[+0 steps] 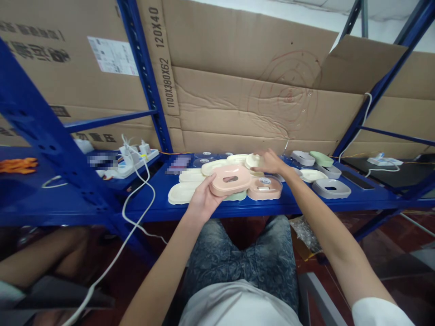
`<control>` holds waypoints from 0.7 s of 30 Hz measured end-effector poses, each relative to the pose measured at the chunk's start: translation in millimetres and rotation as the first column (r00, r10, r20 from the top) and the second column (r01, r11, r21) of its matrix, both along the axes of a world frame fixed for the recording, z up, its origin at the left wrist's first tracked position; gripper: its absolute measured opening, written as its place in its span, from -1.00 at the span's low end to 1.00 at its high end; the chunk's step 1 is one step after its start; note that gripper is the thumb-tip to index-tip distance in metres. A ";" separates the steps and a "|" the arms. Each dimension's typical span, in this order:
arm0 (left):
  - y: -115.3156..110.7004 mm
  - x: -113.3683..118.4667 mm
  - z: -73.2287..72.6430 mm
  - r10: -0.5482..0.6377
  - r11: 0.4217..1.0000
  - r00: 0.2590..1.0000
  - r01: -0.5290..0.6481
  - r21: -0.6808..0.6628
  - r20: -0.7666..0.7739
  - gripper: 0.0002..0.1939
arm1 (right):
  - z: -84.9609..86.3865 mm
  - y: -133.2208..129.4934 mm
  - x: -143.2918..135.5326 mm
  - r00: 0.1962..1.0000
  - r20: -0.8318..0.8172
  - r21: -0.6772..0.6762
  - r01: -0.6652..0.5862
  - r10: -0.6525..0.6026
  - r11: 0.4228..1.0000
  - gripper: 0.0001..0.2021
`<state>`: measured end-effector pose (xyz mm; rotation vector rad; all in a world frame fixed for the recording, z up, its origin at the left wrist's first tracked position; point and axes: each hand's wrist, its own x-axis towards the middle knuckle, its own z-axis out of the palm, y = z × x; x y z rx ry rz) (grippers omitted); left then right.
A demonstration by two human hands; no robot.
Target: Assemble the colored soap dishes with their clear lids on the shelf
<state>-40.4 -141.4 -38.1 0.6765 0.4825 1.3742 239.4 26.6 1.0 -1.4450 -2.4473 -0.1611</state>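
Observation:
My left hand (206,199) grips the left end of a pink oval plastic cover (222,177) with an oblong slot in its middle, held over the shelf top. At the back of the pile, my right hand (270,162) has its fingers at the edge of a small round cream plastic piece (253,160); its grip is partly hidden. Cream oval trays (183,193) lie to the left and behind the pink cover. A pink oval case (265,188) with a round sticker sits just right of it. Under the cover, a pale green piece (238,196) shows partly.
Grey covers (331,188) and a green one (321,158) lie at the right, near a dark flat device (357,179). A power strip (136,165) with white cables stands left. Blue shelf posts (146,68) flank the place; cardboard (238,108) walls the back.

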 end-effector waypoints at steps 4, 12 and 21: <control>-1.8 0.9 -1.4 -0.004 0.992 1.000 0.007 0.123 -0.025 -0.47 | 14.8 -25.9 -8.5 0.993 -0.051 0.208 -0.091 0.103 0.974 -0.17; -1.2 4.2 1.0 0.247 0.961 0.968 -0.249 0.116 0.033 -0.50 | 23.6 -86.0 -42.5 0.920 0.017 0.352 -0.373 0.392 0.859 0.12; -17.3 7.5 10.5 0.374 0.917 0.927 -0.373 0.138 0.018 -0.47 | 15.0 -118.7 -69.2 0.825 -0.117 0.422 -0.462 0.552 0.780 0.19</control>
